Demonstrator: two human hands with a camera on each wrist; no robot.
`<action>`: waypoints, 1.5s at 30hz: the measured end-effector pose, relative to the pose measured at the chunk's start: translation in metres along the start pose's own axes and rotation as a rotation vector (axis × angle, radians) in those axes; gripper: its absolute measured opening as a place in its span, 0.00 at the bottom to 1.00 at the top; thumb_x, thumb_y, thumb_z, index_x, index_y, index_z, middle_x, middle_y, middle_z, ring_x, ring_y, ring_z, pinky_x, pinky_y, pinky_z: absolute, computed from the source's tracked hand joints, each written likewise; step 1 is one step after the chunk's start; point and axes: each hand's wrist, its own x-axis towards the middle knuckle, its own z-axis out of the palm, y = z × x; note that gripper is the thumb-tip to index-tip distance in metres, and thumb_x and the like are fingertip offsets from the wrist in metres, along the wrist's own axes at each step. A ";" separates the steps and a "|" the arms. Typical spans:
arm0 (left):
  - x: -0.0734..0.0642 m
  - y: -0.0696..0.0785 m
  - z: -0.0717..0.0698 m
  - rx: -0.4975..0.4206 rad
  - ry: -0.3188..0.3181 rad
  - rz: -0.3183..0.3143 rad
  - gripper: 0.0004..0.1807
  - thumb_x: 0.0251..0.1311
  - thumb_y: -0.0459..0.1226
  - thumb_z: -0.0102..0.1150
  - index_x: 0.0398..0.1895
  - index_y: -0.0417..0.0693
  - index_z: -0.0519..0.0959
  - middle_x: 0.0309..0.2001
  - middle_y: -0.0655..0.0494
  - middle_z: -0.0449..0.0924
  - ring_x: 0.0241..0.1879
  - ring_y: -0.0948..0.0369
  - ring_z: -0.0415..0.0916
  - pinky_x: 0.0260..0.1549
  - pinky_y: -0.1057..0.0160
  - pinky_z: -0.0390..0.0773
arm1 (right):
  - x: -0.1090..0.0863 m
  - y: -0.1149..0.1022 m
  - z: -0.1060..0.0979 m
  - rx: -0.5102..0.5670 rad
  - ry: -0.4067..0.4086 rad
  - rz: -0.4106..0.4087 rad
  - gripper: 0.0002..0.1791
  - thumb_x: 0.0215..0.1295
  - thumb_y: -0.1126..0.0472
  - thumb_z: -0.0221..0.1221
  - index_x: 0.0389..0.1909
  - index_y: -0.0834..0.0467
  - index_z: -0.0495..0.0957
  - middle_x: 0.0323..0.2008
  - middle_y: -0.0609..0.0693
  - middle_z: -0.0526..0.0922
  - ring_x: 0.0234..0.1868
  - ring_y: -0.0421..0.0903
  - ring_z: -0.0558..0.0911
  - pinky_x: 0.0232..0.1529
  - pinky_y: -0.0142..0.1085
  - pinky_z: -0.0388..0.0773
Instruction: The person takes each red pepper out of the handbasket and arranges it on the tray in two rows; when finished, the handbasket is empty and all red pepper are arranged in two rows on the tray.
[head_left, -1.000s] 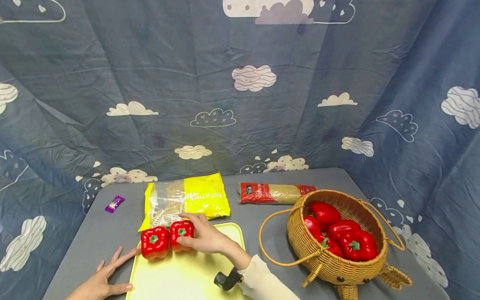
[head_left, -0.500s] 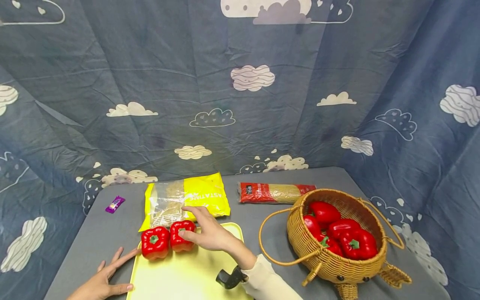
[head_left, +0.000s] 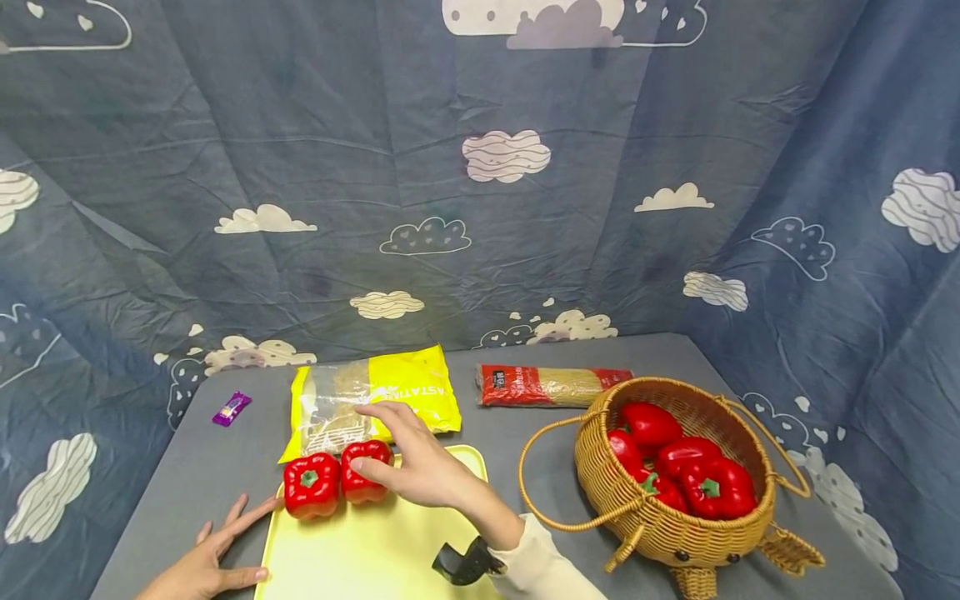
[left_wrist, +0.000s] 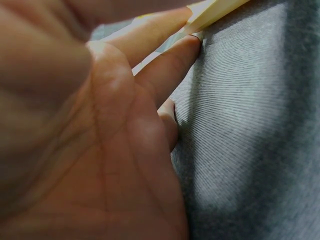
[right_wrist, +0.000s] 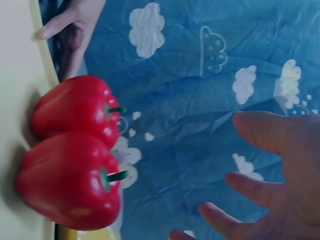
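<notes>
Two red bell peppers with green stems, the left pepper [head_left: 311, 486] and the right pepper [head_left: 366, 472], stand side by side at the far left corner of a pale yellow tray [head_left: 375, 550]. Over the right pepper hovers my right hand [head_left: 423, 471], fingers spread; the right wrist view has it apart from both peppers. My left hand [head_left: 206, 558] lies beside the tray's left edge with fingers extended. In the left wrist view, fingertips of this hand [left_wrist: 100, 135] meet the tray's rim [left_wrist: 215, 15].
Behind the tray lies a yellow pasta bag [head_left: 412, 392], partly transparent. A red spaghetti packet [head_left: 555, 386] is at the back. On the right, a wicker basket [head_left: 600, 467] holds several red peppers [head_left: 716, 490]. A small purple wrapper [head_left: 232, 409] lies at far left.
My right hand has come off the right pepper, rising and shifting slightly to the right. The peppers and my left hand stay in place.
</notes>
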 end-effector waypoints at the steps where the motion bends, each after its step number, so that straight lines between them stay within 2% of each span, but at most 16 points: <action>1: 0.000 -0.002 0.000 -0.002 0.001 0.012 0.46 0.62 0.43 0.67 0.80 0.53 0.53 0.79 0.31 0.26 0.74 0.58 0.03 0.51 0.26 0.01 | -0.001 -0.002 -0.001 -0.006 0.006 -0.015 0.33 0.71 0.46 0.59 0.75 0.44 0.62 0.70 0.47 0.65 0.67 0.44 0.69 0.63 0.43 0.72; 2: 0.000 -0.003 0.000 -0.006 0.001 0.015 0.46 0.62 0.43 0.66 0.80 0.55 0.53 0.81 0.44 0.27 0.72 0.70 0.03 0.51 0.26 0.01 | -0.002 -0.004 -0.002 -0.010 0.012 -0.029 0.33 0.71 0.47 0.59 0.75 0.44 0.62 0.70 0.47 0.65 0.67 0.45 0.68 0.63 0.43 0.72; 4: -0.004 0.006 0.003 0.000 0.003 0.021 0.46 0.63 0.42 0.66 0.80 0.51 0.52 0.81 0.42 0.27 0.72 0.68 0.03 0.51 0.25 0.02 | -0.004 -0.009 -0.004 -0.013 0.019 -0.046 0.33 0.70 0.47 0.59 0.74 0.45 0.62 0.70 0.46 0.66 0.68 0.44 0.68 0.64 0.43 0.72; 6: -0.006 0.010 0.004 0.001 0.006 0.016 0.46 0.63 0.42 0.66 0.80 0.53 0.53 0.80 0.73 0.31 0.67 0.85 0.07 0.52 0.25 0.02 | -0.006 -0.014 -0.007 -0.010 0.018 -0.051 0.33 0.70 0.48 0.60 0.74 0.45 0.62 0.71 0.45 0.65 0.70 0.44 0.67 0.65 0.43 0.71; 7: -0.008 0.015 0.005 0.001 0.007 0.003 0.46 0.63 0.42 0.66 0.80 0.52 0.53 0.78 0.79 0.34 0.70 0.78 0.05 0.53 0.25 0.03 | -0.008 -0.016 -0.009 -0.005 0.016 -0.052 0.34 0.70 0.48 0.60 0.74 0.45 0.62 0.71 0.45 0.65 0.70 0.44 0.66 0.66 0.44 0.71; 8: -0.010 0.020 0.006 0.008 0.007 0.000 0.46 0.63 0.41 0.66 0.80 0.50 0.52 0.79 0.77 0.34 0.74 0.64 0.03 0.53 0.24 0.04 | -0.009 -0.018 -0.011 -0.001 0.015 -0.053 0.34 0.70 0.48 0.60 0.74 0.45 0.62 0.71 0.45 0.65 0.71 0.44 0.66 0.66 0.44 0.71; 9: -0.011 0.025 0.006 0.016 0.007 -0.003 0.46 0.63 0.40 0.66 0.80 0.47 0.52 0.82 0.61 0.32 0.75 0.51 0.04 0.53 0.23 0.05 | -0.011 -0.021 -0.014 0.002 0.014 -0.052 0.34 0.70 0.48 0.60 0.74 0.44 0.62 0.72 0.44 0.64 0.71 0.43 0.65 0.66 0.45 0.71; 11: -0.011 0.027 0.007 0.018 0.008 -0.021 0.46 0.63 0.41 0.66 0.80 0.48 0.52 0.82 0.62 0.31 0.75 0.52 0.04 0.54 0.25 0.04 | -0.014 -0.025 -0.019 -0.003 0.021 -0.054 0.34 0.70 0.46 0.60 0.74 0.43 0.62 0.73 0.44 0.63 0.73 0.43 0.64 0.68 0.48 0.70; 14: -0.015 0.037 0.009 0.032 0.008 -0.008 0.46 0.62 0.39 0.67 0.78 0.39 0.52 0.76 0.24 0.26 0.72 0.28 0.11 0.53 0.23 0.06 | -0.020 -0.031 -0.026 -0.004 0.036 -0.054 0.34 0.70 0.45 0.60 0.75 0.41 0.61 0.74 0.43 0.63 0.74 0.43 0.63 0.69 0.51 0.68; 21: -0.017 0.037 0.010 0.026 0.018 0.026 0.45 0.61 0.38 0.67 0.78 0.45 0.55 0.76 0.23 0.26 0.72 0.29 0.11 0.54 0.24 0.05 | -0.039 -0.040 -0.044 0.020 0.043 -0.060 0.34 0.69 0.46 0.61 0.74 0.38 0.61 0.76 0.41 0.59 0.76 0.42 0.61 0.71 0.56 0.65; 27: -0.016 0.033 0.010 -0.009 0.015 0.061 0.44 0.62 0.38 0.66 0.79 0.54 0.56 0.75 0.25 0.24 0.72 0.48 0.01 0.52 0.25 0.03 | -0.054 -0.043 -0.061 -0.017 0.043 -0.058 0.35 0.68 0.46 0.63 0.74 0.38 0.62 0.76 0.40 0.59 0.76 0.43 0.60 0.71 0.56 0.65; 34: -0.019 0.042 0.011 0.042 0.052 0.059 0.46 0.58 0.36 0.70 0.77 0.40 0.56 0.75 0.22 0.28 0.71 0.26 0.14 0.53 0.22 0.07 | -0.072 -0.046 -0.082 -0.020 0.052 -0.030 0.35 0.68 0.46 0.63 0.74 0.38 0.62 0.76 0.39 0.59 0.77 0.44 0.59 0.70 0.60 0.64; 37: -0.019 0.043 0.010 0.034 0.047 0.057 0.47 0.59 0.37 0.69 0.77 0.37 0.54 0.75 0.22 0.27 0.71 0.27 0.12 0.53 0.22 0.07 | -0.080 -0.045 -0.089 -0.032 0.076 -0.036 0.34 0.68 0.46 0.63 0.73 0.36 0.63 0.75 0.38 0.59 0.78 0.46 0.58 0.70 0.61 0.64; 39: -0.018 0.041 0.010 0.026 0.039 0.034 0.47 0.59 0.38 0.69 0.78 0.42 0.54 0.76 0.24 0.27 0.74 0.44 0.06 0.55 0.24 0.06 | -0.085 -0.044 -0.094 -0.040 0.094 -0.042 0.34 0.68 0.47 0.64 0.72 0.35 0.63 0.75 0.37 0.59 0.78 0.46 0.58 0.70 0.61 0.64; 44: -0.017 0.038 0.009 -0.001 0.034 0.019 0.47 0.59 0.39 0.69 0.79 0.48 0.55 0.76 0.26 0.27 0.74 0.49 0.04 0.55 0.26 0.04 | -0.096 -0.038 -0.106 -0.087 0.131 -0.049 0.33 0.68 0.48 0.64 0.71 0.34 0.64 0.74 0.36 0.61 0.77 0.46 0.60 0.67 0.61 0.68; 45: -0.018 0.038 0.009 -0.004 0.034 0.030 0.47 0.59 0.39 0.70 0.79 0.46 0.55 0.76 0.25 0.27 0.74 0.41 0.06 0.54 0.25 0.04 | -0.099 -0.036 -0.109 -0.101 0.136 -0.048 0.32 0.68 0.48 0.64 0.71 0.34 0.64 0.74 0.37 0.61 0.77 0.46 0.61 0.67 0.61 0.68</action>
